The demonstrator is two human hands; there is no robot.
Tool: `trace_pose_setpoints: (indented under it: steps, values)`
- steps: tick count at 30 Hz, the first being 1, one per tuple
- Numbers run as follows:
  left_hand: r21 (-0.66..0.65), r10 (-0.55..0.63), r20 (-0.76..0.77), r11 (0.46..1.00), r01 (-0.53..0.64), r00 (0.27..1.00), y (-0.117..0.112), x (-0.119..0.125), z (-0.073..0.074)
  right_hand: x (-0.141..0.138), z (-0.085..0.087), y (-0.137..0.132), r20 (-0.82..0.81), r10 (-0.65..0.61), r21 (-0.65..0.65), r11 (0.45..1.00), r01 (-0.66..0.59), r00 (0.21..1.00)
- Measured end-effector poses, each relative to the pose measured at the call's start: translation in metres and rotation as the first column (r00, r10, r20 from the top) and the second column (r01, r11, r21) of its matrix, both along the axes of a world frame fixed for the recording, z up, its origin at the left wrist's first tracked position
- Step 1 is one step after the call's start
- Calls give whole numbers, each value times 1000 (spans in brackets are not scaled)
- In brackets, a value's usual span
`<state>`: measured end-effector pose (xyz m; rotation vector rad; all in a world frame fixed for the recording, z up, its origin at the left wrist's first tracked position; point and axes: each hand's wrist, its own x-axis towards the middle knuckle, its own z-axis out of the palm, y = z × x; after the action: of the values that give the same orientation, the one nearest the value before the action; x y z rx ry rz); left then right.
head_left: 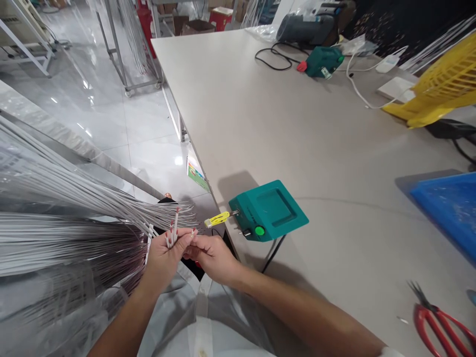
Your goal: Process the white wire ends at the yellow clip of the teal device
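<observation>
From my remote seat I saw both bare hands brought together low in front of the body, just off the near edge of the pale table [238,99]. The left hand [162,255] was closed around several red-tipped white pieces [173,237], which stood up in a small fan between thumb and palm. The right hand [217,255] was narrow, its fingers curled, and its fingertips met those of the left at a small white bit [193,233] with a red end. I could not tell whether the right hand gripped that bit or only touched it.

On the teal unit [269,210] I made out dark lettering beside the green button [259,231], too small for me to read. A printed box [197,173] below the table edge bore coloured lettering, also unreadable to me.

The left forearm rose steeply from the bottom of my view, while the right one slanted in from the lower right, its wrist near the table edge. The left hand lay just beside the loose ends of a bundle of white cables [111,193]. The yellow clip [218,219] on the teal unit pointed out past the table edge, above the right hand in my view.
</observation>
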<state>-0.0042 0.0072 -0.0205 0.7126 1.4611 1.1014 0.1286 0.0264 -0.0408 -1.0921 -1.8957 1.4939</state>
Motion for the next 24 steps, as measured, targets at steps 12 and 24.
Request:
trace_pose_setpoints:
  steps: [12,24]
  values:
    - [119,-129,-163,982,149,978,-1,1,13,16,31,16,-145,-242,98,961,257,959]
    - [-30,-478,-64,878,478,876,4,-8,17,42,39,34,380,271,679,568,-466,884]
